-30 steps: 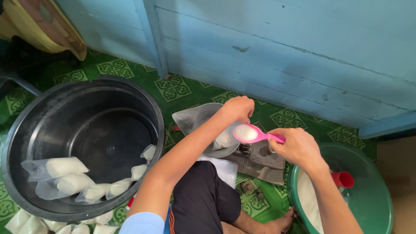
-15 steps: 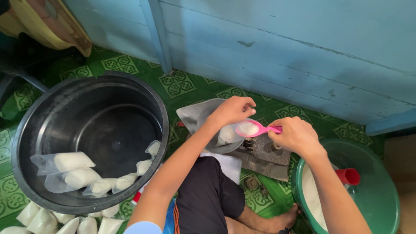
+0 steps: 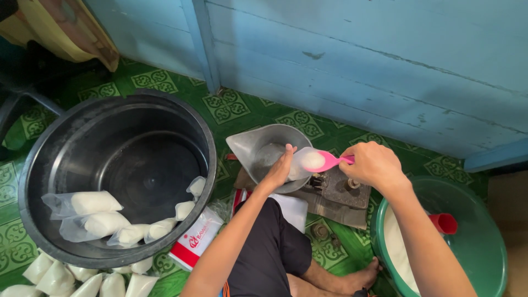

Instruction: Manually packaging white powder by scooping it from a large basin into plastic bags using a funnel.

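Green patterned floor (image 3: 247,110), pale blue plank wall (image 3: 357,60) behind. Pink spoon (image 3: 327,161) heaped w/ white powder, bowl end over mouth of small clear bag (image 3: 300,165), above metal scale pan (image 3: 264,148). R hand (image 3: 374,165): grip closed round spoon handle. L hand (image 3: 280,168): fingers pinching bag's rim, holding it up in the pan. Scale base (image 3: 341,192) just beside pan, on floor. Green basin (image 3: 478,247) w/ white powder + red scoop (image 3: 444,223) near R forearm. Black tub (image 3: 118,176) at left, well apart, holds several filled bags (image 3: 91,203); more filled bags on floor below its rim.
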